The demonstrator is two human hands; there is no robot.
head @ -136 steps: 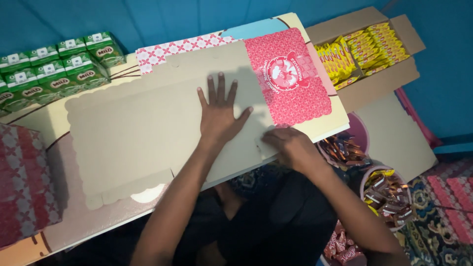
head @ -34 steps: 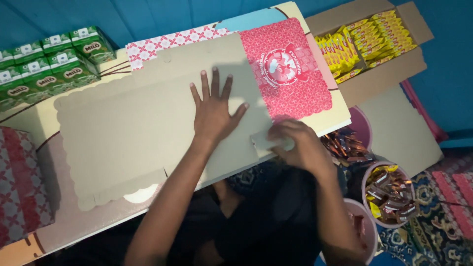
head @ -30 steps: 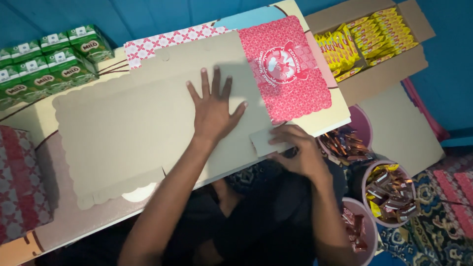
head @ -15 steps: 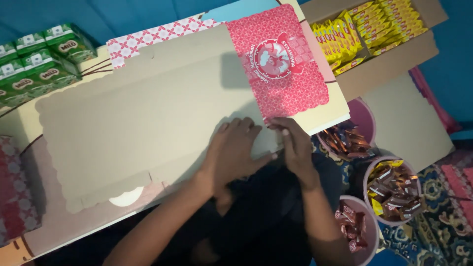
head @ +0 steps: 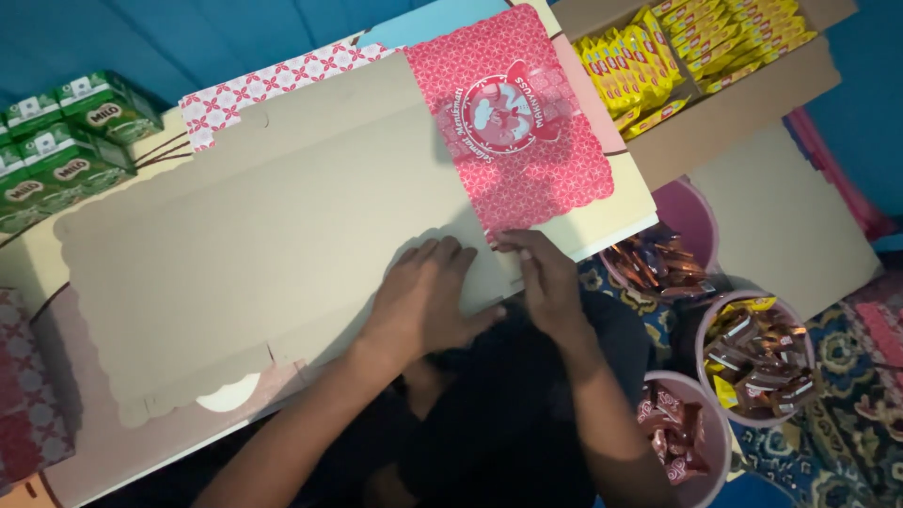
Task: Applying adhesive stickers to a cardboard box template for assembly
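Blue-walled floor | both hands (head: 428,301) press cardboard sheet (head: 282,226) | snack bowls (head: 757,362) right

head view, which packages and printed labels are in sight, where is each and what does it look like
Green drink cartons: far left, small boxes in rows.
Yellow snack packets: top right, packed in a brown cardboard box.
Pink printed panel: top centre, round emblem, on the flat beige carton blank.
Brown wrapped sweets: right, in pink tubs.

Surface: we see a patterned floor mat (head: 847,423) | on it: pink tubs (head: 752,362) of wrapped sweets, an open carton (head: 743,103) of yellow packets | flat cardboard (head: 282,235) overlying our lap.
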